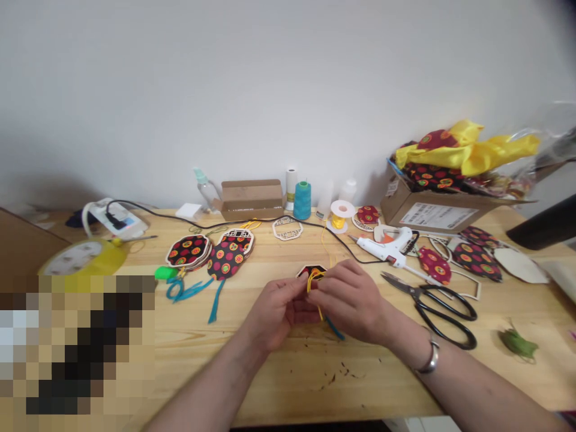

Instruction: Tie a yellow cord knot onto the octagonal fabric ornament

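Observation:
Both my hands meet over the middle of the wooden table (279,384). My left hand (276,312) is closed in a pinch on a yellow cord (310,281). My right hand (353,297) is also closed, fingers pinched on the same cord just beside the left. The cord loops over a small fabric-covered ornament piece (311,271) with dark patterned cloth, lying right behind my fingers. A blue tassel strand (336,330) hangs out below my right hand. The cord runs back toward a yellow cord spool (338,221).
Black scissors (438,306) and a white glue gun (389,249) lie to the right. Patterned fabric pieces (211,252) with blue tassels sit left of centre. A cardboard box of cloth (432,207) stands back right; a teal thread cone (302,200) and small box (249,199) by the wall.

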### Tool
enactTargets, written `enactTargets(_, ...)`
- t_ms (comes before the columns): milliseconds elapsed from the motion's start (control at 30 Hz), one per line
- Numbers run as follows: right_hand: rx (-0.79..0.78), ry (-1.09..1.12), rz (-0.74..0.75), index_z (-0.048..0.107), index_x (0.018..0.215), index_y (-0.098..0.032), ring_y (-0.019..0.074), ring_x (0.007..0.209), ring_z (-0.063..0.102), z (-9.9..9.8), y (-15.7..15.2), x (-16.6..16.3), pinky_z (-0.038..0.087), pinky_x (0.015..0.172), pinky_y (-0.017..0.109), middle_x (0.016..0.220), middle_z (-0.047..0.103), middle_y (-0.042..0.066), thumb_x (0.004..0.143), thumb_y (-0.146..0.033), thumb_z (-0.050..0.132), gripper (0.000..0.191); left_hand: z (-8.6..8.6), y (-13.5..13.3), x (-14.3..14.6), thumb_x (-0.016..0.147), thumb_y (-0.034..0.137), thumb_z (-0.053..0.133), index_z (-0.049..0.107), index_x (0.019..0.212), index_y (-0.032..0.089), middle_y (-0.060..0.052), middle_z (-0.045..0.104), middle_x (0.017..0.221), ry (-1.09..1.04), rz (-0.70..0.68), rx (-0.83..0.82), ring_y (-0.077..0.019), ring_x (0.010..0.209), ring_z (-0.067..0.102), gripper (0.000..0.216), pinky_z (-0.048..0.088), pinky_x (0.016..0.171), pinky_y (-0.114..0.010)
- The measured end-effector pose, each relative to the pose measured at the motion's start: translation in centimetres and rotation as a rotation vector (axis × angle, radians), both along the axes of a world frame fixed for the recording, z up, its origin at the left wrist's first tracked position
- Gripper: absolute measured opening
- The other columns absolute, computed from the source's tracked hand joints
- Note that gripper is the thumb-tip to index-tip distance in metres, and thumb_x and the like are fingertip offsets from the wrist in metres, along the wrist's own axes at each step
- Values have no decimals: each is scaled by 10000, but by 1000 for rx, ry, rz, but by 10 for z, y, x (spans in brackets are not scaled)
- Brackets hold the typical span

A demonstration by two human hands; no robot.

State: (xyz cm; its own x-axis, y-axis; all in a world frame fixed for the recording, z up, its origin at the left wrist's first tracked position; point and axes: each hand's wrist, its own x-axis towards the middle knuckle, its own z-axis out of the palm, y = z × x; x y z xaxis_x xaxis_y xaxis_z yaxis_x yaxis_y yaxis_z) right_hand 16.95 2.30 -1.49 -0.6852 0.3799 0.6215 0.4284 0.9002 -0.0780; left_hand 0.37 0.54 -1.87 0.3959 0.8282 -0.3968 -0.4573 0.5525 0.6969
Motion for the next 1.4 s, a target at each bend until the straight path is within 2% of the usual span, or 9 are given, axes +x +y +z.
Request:
enactTargets(167,52,-186,76,579,781,-141,137,694,465,2,-8,-5,344,668,316,658,542,21,865,-139,380,217,-5,1,1,703,186,649,678,782,83,-41,642,653,23,67,30,-74,547,542,132,404,487,-164)
enactTargets(500,35,-171,129,572,793,-137,169,837,515,0,-10,-8,376,705,329,697,562,40,861,-205,442,162,-2,3,3,652,252,691,683,759,105,-44,652,643,139,202,46,-96,558,547,182,388,505,-180)
enactTargets(600,-85,-33,150,577,839,-135,185,819,521,2,-10,-6,402,692,338,738,589,59,827,-367,494,247,-3,3,3,670,265,675,681,781,120,-44,655,654,158,215,71,-113,596,562,183,406,566,-205)
enactTargets(733,-309,203,43,520,1099,-164,181,913,509,5,-1,-1,422,791,369,994,597,88,832,-157,458,274,-2,2,4,694,275,647,674,683,123,-15,605,577,228,89,168,-99,550,515,155,372,546,-208)
enactTargets(867,-513,176,50,436,1226,-199,180,1061,452,5,11,5,396,874,378,1159,520,101,847,-118,405,389,2,-1,5,712,267,619,653,616,130,8,540,492,313,-48,240,-85,471,457,170,331,494,-207)
enactTargets(1000,-561,58,50,592,1023,-166,145,793,516,4,17,10,421,723,292,827,591,65,848,-152,440,232,4,-1,2,735,256,594,641,603,122,2,534,480,295,-103,234,-79,445,450,194,319,465,-199)
enactTargets(1133,-575,121,-131,617,727,-148,120,639,474,5,18,11,373,604,254,661,555,29,849,-210,452,214,5,4,-4,780,311,532,673,727,91,-45,606,577,70,56,76,-101,506,533,267,373,483,-201)
enactTargets(1267,-930,439,-306,562,623,-148,89,507,417,8,17,8,335,485,215,533,495,-17,819,-313,490,266,5,9,-8,791,293,509,668,857,82,-81,653,716,-157,270,-29,-146,679,604,272,458,602,-236)
enactTargets(1400,-1331,742,-171,536,569,-141,77,462,427,8,10,-2,363,478,213,499,497,-23,786,-384,518,326,1,8,-2,736,185,603,659,879,105,-39,638,692,-89,246,19,-97,616,579,174,447,568,-195)
